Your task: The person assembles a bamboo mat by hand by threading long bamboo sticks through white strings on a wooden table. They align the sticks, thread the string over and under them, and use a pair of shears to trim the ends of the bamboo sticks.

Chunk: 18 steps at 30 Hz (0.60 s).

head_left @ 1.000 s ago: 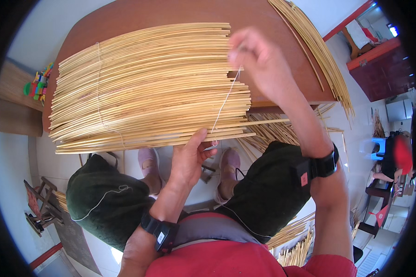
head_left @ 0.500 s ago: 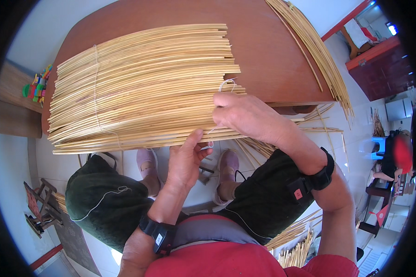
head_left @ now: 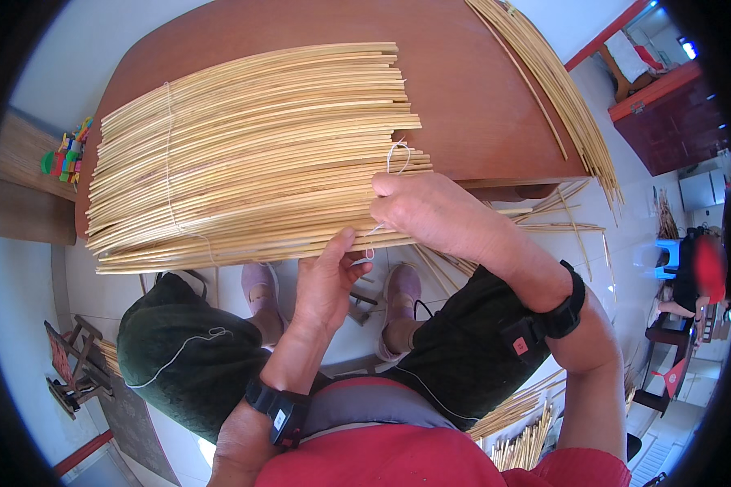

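A mat of straight yellow reed stalks (head_left: 252, 154) lies over the brown table's near edge, its stalks running left to right. One white string (head_left: 169, 154) crosses it near the left end. At the front edge, my left hand (head_left: 326, 280) grips the nearest stalks, thumb on top and fingers curled beneath. My right hand (head_left: 430, 213) is closed at the mat's right end, pinching a white string (head_left: 377, 229). Part of that string loops up above the right hand, and a small loop hangs below the front stalk. My right fingertips are partly hidden.
More long stalks (head_left: 552, 89) lie along the table's right edge. Loose stalks (head_left: 564, 227) spread below the table at the right, and a cut bundle (head_left: 524, 442) stands beside my right leg. A small wooden stool (head_left: 77, 365) is at the left. Another person (head_left: 702, 272) is far right.
My right hand has come slightly down and toward me, and the string loop above it has shifted and stands more upright. My left hand keeps its hold on the stalks.
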Available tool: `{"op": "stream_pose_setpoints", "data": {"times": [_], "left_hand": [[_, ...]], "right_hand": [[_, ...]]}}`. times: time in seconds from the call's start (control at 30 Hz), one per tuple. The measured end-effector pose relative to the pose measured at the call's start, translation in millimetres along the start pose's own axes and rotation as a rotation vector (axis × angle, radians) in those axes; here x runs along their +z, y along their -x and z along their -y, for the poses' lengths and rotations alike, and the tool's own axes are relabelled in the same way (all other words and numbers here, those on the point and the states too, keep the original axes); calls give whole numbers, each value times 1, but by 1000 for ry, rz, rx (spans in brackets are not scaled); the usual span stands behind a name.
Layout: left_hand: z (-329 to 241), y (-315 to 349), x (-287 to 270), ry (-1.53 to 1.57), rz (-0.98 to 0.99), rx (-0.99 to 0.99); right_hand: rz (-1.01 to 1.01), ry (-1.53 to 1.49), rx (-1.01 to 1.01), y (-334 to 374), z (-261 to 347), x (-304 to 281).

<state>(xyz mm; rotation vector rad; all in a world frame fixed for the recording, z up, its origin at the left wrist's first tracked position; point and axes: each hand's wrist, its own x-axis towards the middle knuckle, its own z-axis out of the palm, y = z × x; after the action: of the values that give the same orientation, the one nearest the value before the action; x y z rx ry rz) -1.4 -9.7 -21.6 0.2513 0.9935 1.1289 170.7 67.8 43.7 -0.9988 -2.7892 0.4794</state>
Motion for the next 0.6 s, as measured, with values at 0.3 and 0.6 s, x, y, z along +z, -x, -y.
{"op": "stream_pose_setpoints", "data": {"times": [0.3,0.6], "left_hand": [[-2,0,-1,-1,17,-26],[14,-9,5,-74,162,-96]], "right_hand": [[74,-760,401,-18,21,-18],[83,-993,367,-33,4,0]]}}
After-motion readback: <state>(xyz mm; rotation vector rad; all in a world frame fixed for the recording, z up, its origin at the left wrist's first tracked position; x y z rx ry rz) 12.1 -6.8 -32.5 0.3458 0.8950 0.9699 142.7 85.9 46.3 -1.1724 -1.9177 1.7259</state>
